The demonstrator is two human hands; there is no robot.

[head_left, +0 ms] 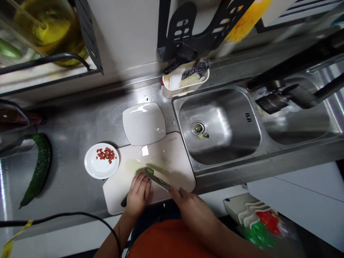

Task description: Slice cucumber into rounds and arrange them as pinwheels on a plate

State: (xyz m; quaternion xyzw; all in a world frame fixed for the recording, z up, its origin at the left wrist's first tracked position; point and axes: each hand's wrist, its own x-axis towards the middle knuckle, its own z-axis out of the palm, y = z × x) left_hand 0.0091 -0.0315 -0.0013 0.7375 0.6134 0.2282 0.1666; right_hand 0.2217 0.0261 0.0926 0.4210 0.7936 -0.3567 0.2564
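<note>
A pale cutting board (172, 157) lies on the steel counter beside the sink. My left hand (138, 195) rests on it with fingers curled over a cucumber, whose dark end (124, 201) shows below the hand and whose cut end (149, 171) shows past the fingertips. My right hand (192, 208) grips the handle of a knife (158, 180), its blade lying across the cucumber's cut end. An empty square white plate (143, 123) sits at the board's far edge. A small round white dish (101, 161) with red bits stands to the board's left.
A whole cucumber (37, 170) lies on the counter at far left. The sink basin (217, 125) holds cucumber scraps at its drain. A sponge holder (185, 80) stands behind it. A black cable (67, 216) runs along the counter's front edge.
</note>
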